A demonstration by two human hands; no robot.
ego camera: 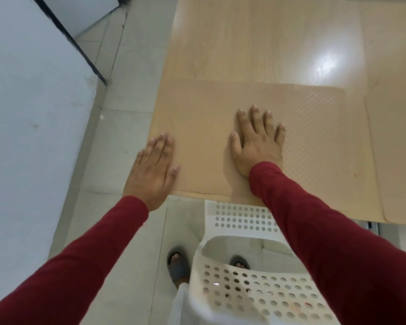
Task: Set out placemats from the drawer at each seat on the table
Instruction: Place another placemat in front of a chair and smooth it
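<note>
A tan textured placemat (204,127) lies flat at the near left corner of the light wooden table (256,43). My left hand (154,170) rests palm down on the mat's left edge, fingers together and extended. My right hand (258,141) presses flat on the middle of the same mat with fingers spread. Neither hand holds anything. A second tan placemat (394,141) lies to the right, next to the first, and runs out of the frame.
A white perforated plastic chair (249,277) stands pushed against the table's near edge, right in front of me. My feet in grey slippers (178,266) stand on the pale tiled floor. A white wall with a dark strip (68,38) runs along the left.
</note>
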